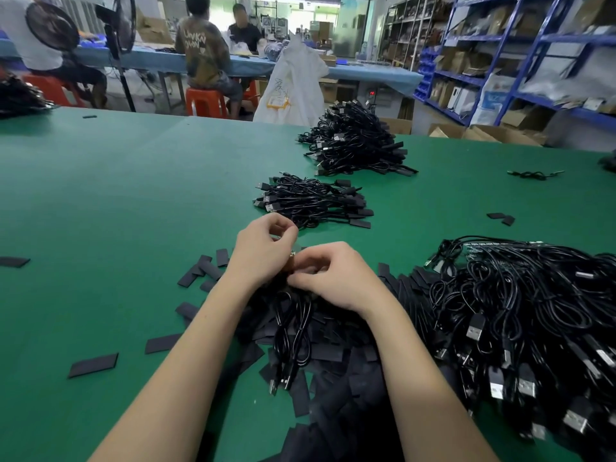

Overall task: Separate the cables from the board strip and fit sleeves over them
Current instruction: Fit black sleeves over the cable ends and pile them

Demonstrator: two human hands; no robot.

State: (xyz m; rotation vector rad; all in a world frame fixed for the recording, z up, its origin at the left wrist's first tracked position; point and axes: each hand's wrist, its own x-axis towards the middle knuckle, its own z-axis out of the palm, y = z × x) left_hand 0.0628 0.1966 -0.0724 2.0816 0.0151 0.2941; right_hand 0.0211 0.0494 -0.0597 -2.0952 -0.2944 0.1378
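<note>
Cables: one black cable hangs in loops from between both hands, its plug ends resting on the sleeve heap near the wrists. Left hand sits just beyond & left of the right hand, fingers curled, thumb & forefinger pinching something small at the top; can't tell exactly what. Right hand's fingers are curled in too, pinching the cable's top end where the two hands meet; a bit of metal shows between them, too blurred to name. Under the forearms lies a heap of flat black sleeves on the green surface, w/ stray sleeves scattered to the left. Big pile of loose cables just right of the right arm. Two piles of sleeved cables sit beyond the hands: a near one just past the left hand, a bigger one farther back.
</note>
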